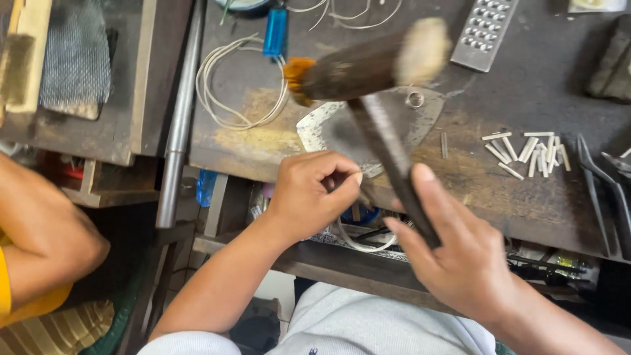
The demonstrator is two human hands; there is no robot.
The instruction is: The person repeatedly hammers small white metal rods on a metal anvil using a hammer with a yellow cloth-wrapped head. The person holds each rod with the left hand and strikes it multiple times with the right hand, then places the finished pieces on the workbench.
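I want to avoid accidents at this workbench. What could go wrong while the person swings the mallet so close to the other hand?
1. The mallet is blurred above the metal plate; the left hand pinches something right at its edge, so a stray blow might hit those fingers.
2. The small ring lies loose on the plate and could jump away.
3. The cut metal rods nearby might scatter from vibration.

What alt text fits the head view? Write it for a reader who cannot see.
A right hand holds a blurred mallet by its dark handle above a metal plate on a workbench. The left hand pinches something small at the bench edge. Short metal rods lie nearby.
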